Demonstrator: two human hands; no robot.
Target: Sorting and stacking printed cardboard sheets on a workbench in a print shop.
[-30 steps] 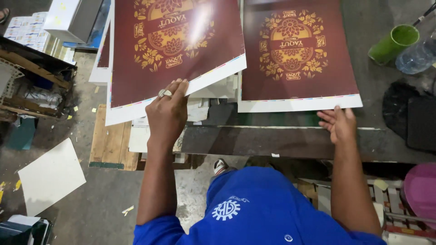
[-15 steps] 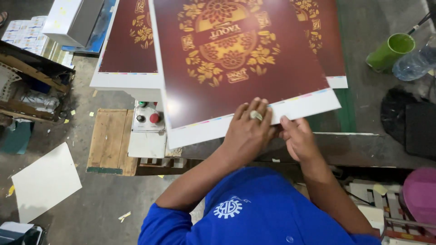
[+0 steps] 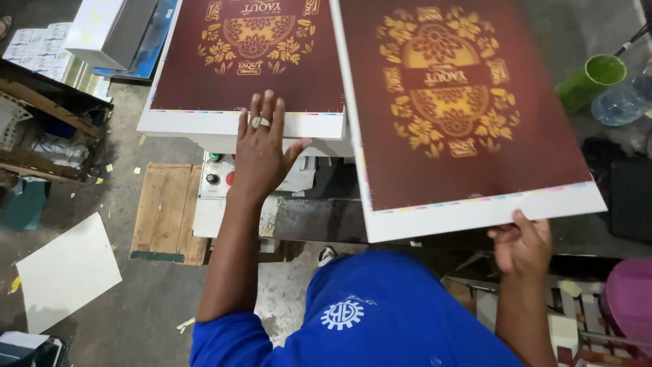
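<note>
Far left: white blank sheet (image 3: 66,272) flat on the floor, wooden pallet (image 3: 164,212) just beside the machine base. Left hand (image 3: 261,153) lies flat, fingers spread, ringed finger up, pressing the white bottom margin of the stack of maroon printed sheets (image 3: 251,61); grip apart, nothing clamped. Under it, a control panel (image 3: 217,178) with green, black and red buttons. Right of the stack: single maroon sheet (image 3: 462,122) with gold floral print, held in the air, tilted, overlapping the stack's right edge. Right hand (image 3: 521,246) pinches its bottom white margin near the right corner, thumb on top, fingers under; grip clamped on the sheet.

Doing it well, as I judge: keep the palm flat so the stack doesn't skew, support the lifted sheet by the margin only, no fingers on the printed face, keep it level to avoid a crease.

Containers: green cup (image 3: 589,81) on the table at right, contents not visible; clear plastic bottle (image 3: 623,100) touching it, looks near empty. Purple tub (image 3: 630,299) low right, inside unseen.
</note>
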